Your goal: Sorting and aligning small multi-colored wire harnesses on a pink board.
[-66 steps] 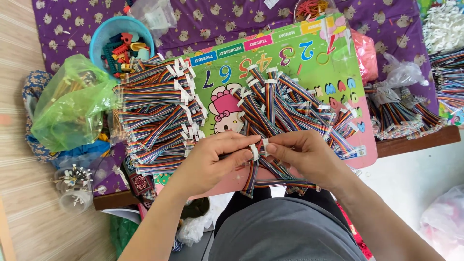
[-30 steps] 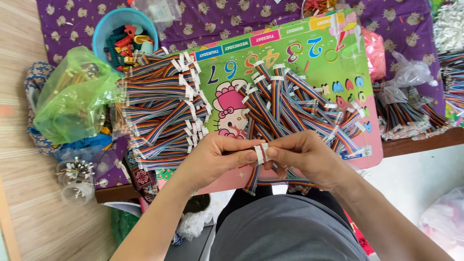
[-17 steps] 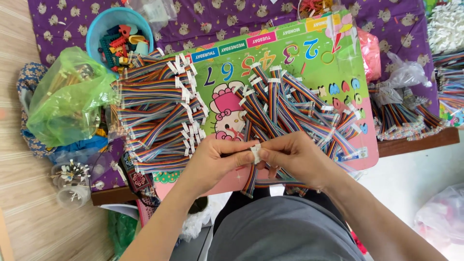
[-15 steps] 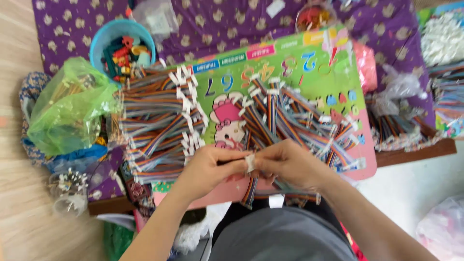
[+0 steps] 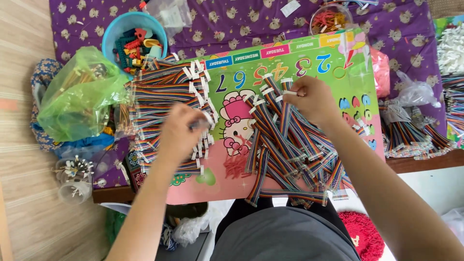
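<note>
left hand fingers pinched on a ribbon cable end over stacked pile, board's left edge | right hand fingers clamped on a cable's white connector, loose pile board centre | advice: lay ends aligned, lift one cable only

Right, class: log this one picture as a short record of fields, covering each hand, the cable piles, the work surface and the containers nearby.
left hand: on the stacked pile of rainbow ribbon cables
right hand: pinching a white connector end over the loose cable heap
work surface: colourful cartoon board on a purple patterned cloth
containers: blue bowl of small parts, green plastic bag
</note>
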